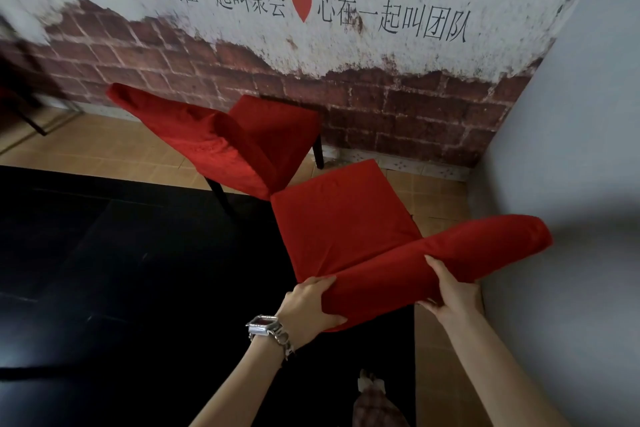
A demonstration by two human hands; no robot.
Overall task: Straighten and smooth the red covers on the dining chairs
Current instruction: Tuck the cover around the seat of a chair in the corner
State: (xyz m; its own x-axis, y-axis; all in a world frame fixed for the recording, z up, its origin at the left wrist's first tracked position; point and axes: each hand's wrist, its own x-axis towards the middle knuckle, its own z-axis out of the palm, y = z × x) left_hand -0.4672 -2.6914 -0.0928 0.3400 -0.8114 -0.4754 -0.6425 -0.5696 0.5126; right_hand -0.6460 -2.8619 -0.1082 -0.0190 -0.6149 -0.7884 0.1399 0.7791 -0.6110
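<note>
Both hands clasp smooth red cover (cloth).

You've got solid red on the near chair cover, no pattern, and the same plain red on the far chair cover just beyond it. Behind that cover, the wall shows printed red-brown brick under patchy white, with black lettering and a red heart. Left of your cover, the table is glossy black; below it, tan floor tiles.
</note>
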